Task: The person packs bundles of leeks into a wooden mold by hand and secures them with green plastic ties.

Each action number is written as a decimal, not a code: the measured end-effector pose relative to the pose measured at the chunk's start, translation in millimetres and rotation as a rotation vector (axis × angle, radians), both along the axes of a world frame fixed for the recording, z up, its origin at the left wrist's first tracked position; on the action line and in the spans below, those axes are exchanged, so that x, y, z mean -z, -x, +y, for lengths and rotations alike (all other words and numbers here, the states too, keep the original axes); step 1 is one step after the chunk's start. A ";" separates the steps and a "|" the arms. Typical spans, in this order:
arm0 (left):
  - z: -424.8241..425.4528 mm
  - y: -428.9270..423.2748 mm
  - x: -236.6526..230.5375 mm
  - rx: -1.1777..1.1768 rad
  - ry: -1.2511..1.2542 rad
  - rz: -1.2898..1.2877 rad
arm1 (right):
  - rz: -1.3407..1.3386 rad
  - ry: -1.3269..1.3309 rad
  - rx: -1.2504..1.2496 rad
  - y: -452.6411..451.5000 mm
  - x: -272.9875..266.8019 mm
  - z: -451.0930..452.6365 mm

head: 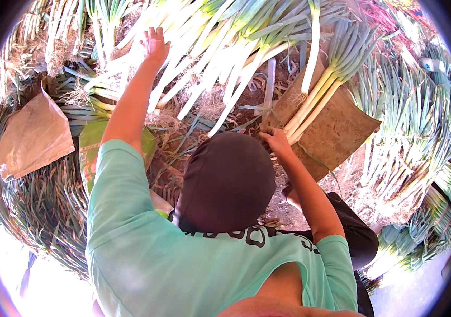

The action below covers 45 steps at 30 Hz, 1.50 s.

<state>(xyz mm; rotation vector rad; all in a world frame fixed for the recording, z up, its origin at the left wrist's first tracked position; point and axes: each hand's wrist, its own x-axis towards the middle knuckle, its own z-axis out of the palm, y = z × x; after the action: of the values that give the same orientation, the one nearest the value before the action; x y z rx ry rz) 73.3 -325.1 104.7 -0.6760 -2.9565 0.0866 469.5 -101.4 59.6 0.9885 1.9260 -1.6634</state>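
My left hand (155,45) reaches out over a pile of leeks (217,51), its fingers apart with nothing gripped. The leeks lie with white shafts and roots towards me and green leaves away. Low in front of me, my right hand (276,140) has bent fingers at the root ends of a small bunch of leeks (314,105). Whether it grips roots or a loose bit there is unclear. That bunch rests on a brown sheet (332,130), perhaps cardboard or sacking. One more leek (311,51) lies just left of the bunch.
My dark-trousered knee (229,182) rises between my arms. Dense stacks of green stalks stand at the left (39,214) and right (403,130). Another brown sheet (37,134) lies on the left stack. Loose roots and leaf scraps (178,142) litter the ground.
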 end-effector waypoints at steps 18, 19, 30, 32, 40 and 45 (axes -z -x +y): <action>28.0 -13.2 16.8 -0.026 -0.225 -0.280 | -0.023 0.107 0.031 24.5 -23.3 -9.2; 23.2 -2.2 18.2 -0.003 -0.232 -0.308 | -0.031 0.115 0.032 24.8 -23.1 -9.8; 3.8 24.3 -2.6 -0.210 -0.565 -0.751 | -0.012 0.197 0.086 24.3 -21.0 -4.5; 12.7 -0.9 -33.9 -0.300 -0.778 -0.821 | 0.002 0.178 0.065 22.2 -16.4 -3.7; -1.4 -82.3 -63.7 -0.316 -0.639 -0.753 | 0.000 0.200 0.115 28.4 -14.5 -6.8; -38.0 -102.0 -29.9 -0.033 -0.565 -0.611 | 0.081 0.095 0.046 34.0 -38.9 -15.5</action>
<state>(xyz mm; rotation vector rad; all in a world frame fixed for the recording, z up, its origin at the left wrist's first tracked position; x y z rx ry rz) 175.3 -363.1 134.5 -0.6470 -3.2644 -1.0887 435.5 -116.9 98.5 0.9489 1.8683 -1.8288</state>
